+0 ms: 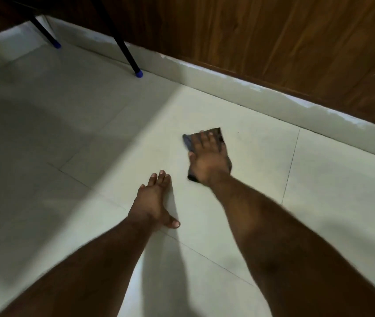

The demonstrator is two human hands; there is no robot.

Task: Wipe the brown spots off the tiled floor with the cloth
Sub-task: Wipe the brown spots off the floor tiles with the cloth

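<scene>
Nearest the camera, both forearms reach forward from the bottom edge of the view. The left hand (153,202) lies flat on the tiled floor (239,225), fingers straight and together, thumb splayed toward 3 o'clock, holding nothing. By its placement it looks like a prop that takes the person's weight while they lean forward over the work.

Just beyond it, toward 1 o'clock, the right hand (207,159) presses palm-down on the cloth (218,133), a dark grey piece spread flat on the tile. The fingers lie straight across the top of it rather than curling round it, so the cloth is pinned under the palm, not bunched; that suits pushing it over the surface with even pressure. Its corners stick out past the fingertips at 12 o'clock and past the wrist at 7 o'clock.

A small dark speck (238,132) sits on the tile just beside the cloth at 3 o'clock, apart from it; it may be one of the brown spots, though it is too small to be sure. No other spots can be made out on the blurred floor.

Farther off, a pale skirting (204,72) runs along the foot of a wood-panelled wall (273,42). At 10 o'clock two black furniture legs with blue feet (139,74) stand on the floor.

No brand, label or writing is readable anywhere.
</scene>
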